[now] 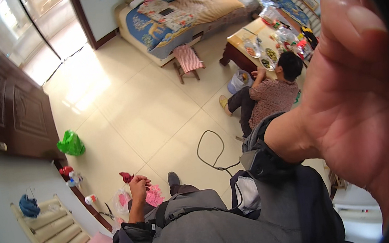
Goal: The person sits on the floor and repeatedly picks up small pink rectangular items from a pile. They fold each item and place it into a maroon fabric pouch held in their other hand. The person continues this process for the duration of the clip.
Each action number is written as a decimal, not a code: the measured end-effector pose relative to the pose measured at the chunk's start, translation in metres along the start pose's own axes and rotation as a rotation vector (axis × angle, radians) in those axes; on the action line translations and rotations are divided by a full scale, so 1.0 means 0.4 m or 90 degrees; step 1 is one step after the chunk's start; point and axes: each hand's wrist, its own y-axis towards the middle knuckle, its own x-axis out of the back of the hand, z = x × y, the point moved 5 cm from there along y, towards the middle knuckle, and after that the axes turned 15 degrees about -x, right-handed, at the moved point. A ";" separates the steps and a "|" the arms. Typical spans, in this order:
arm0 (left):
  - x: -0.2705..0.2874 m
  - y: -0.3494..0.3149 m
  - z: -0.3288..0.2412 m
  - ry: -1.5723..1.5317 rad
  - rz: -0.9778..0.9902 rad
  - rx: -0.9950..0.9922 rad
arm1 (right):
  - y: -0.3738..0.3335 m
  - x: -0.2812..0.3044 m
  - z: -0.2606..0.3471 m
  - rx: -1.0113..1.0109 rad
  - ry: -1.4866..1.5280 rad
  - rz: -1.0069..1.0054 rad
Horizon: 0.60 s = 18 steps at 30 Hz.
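My left hand [139,188] hangs low at the left of my body, its fingers loosely bent and apart, with nothing visible in them. Near it are a dark red crumpled thing [126,177], a pink fluffy heap [154,195] and a clear plastic bag with something pink [122,198]. Large and close, my right hand [352,97] is raised at the right side, palm and thumb showing. Its other fingers run into the dark rim, so whether they hold anything is hidden. A dark sleeve cuff [261,154] surrounds that wrist.
Another person [274,94] sits low beside a food-laden table [237,38], near a lined bin [238,82]. A stool [188,60] stands before the bed [162,52]. A black cable [198,152] loops across the floor. Along the left are a green bag [71,143], bottles and a radiator [55,231].
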 end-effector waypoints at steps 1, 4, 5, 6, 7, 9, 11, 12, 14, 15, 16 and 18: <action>-0.021 0.012 -0.014 0.000 0.011 0.000 | -0.006 0.019 0.011 0.004 -0.014 -0.009; -0.055 0.038 -0.058 0.006 0.048 -0.030 | -0.015 0.055 0.044 0.005 -0.054 -0.033; -0.058 0.048 -0.077 0.009 0.058 -0.043 | -0.016 0.065 0.054 0.007 -0.065 -0.044; -0.062 0.062 -0.098 0.011 0.066 -0.057 | -0.016 0.071 0.060 0.009 -0.075 -0.054; -0.060 0.073 -0.114 0.011 0.062 -0.055 | -0.016 0.073 0.070 0.008 -0.085 -0.063; -0.063 0.105 -0.152 0.023 0.064 -0.073 | -0.007 0.078 0.078 0.007 -0.104 -0.071; -0.072 0.138 -0.184 0.029 0.072 -0.090 | 0.008 0.075 0.082 0.001 -0.120 -0.076; -0.082 0.159 -0.199 0.030 0.080 -0.091 | 0.016 0.074 0.085 0.001 -0.128 -0.077; -0.085 0.194 -0.231 0.021 0.104 -0.100 | 0.037 0.062 0.080 -0.006 -0.151 -0.082; -0.087 0.216 -0.243 0.035 0.110 -0.096 | 0.052 0.056 0.076 -0.004 -0.160 -0.080; -0.096 0.244 -0.257 0.025 0.122 -0.110 | 0.059 0.042 0.074 -0.009 -0.176 -0.084; -0.090 0.293 -0.280 0.019 0.132 -0.114 | 0.092 0.022 0.057 -0.020 -0.200 -0.088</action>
